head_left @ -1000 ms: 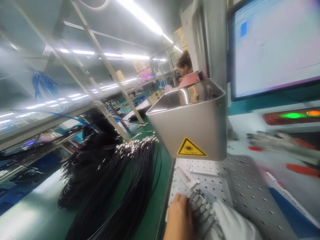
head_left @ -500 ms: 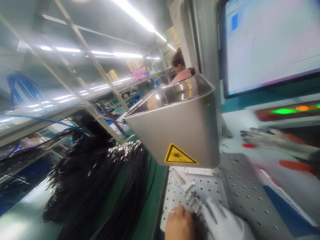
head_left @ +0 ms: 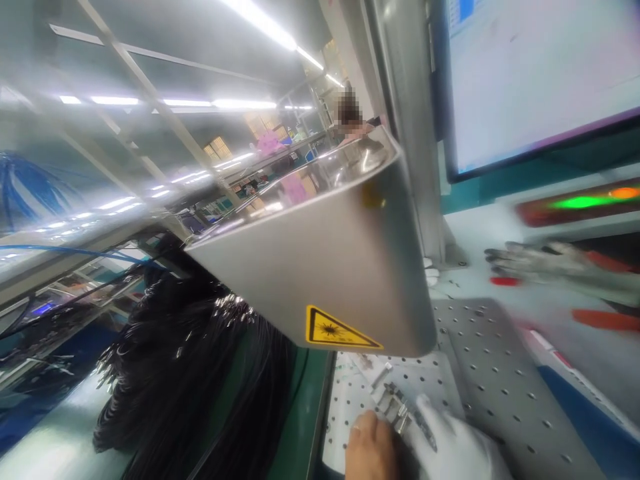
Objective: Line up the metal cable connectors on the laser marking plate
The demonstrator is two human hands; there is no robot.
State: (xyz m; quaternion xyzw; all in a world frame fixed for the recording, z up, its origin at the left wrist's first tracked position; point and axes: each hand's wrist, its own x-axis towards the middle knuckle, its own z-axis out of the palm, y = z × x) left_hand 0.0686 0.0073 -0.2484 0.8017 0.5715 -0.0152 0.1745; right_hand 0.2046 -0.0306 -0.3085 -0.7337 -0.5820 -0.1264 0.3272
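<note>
My bare left hand point(head_left: 371, 445) is at the bottom of the view with its fingers curled; what they hold is hidden. My right hand point(head_left: 453, 443), in a white glove, is close beside it, its fingers bent towards a small metal fixture point(head_left: 393, 395). Between the hands a shiny metal end piece point(head_left: 403, 421) lies at the fixture, with something dark and blurred below it. The fixture sits on a perforated metal plate point(head_left: 345, 417). Above hangs a metal housing point(head_left: 300, 273) bearing a yellow laser warning label point(head_left: 340, 330).
A large heap of black cables point(head_left: 170, 373) with metal ends lies on the left. At right are a monitor point(head_left: 545, 87), a panel with lit buttons point(head_left: 580, 202), a used glove point(head_left: 540, 260) and orange-handled tools point(head_left: 605, 320). A person point(head_left: 349, 117) is behind the housing.
The view has shifted, so the housing appears larger and farther left. Both hands stay close together at the fixture, slightly further right in the picture.
</note>
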